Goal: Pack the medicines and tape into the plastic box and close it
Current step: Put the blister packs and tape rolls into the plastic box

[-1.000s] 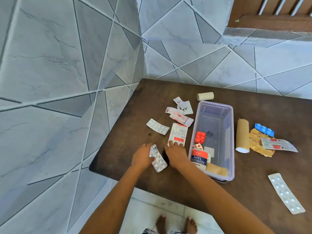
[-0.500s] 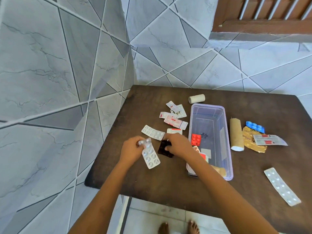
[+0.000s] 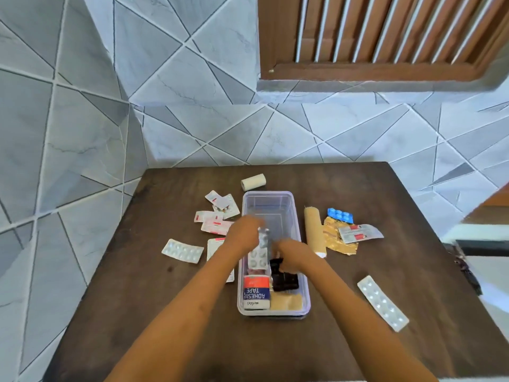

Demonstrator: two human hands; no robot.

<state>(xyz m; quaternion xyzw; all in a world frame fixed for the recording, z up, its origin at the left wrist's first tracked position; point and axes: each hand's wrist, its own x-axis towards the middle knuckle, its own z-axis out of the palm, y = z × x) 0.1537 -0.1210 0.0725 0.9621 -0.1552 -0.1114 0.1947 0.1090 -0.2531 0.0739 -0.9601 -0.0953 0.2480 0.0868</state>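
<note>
The clear plastic box stands open in the middle of the dark table. My left hand holds a silver blister strip over the box. Just right of it, my right hand grips a dark blister pack inside the box. An adhesive tape carton and a tan pad lie at the box's near end. Left of the box lie several blister strips and red-and-white sachets. A brown bandage roll lies right of the box.
A white tape roll lies behind the box. Blue pills, a gold foil pack, a sachet and a long silver strip lie to the right. Tiled walls stand left and behind. The table's edge is near me.
Both hands have lifted the silver strip and the dark pack off the table left of the box and moved them right, over and into the box. The camera has tilted up.
</note>
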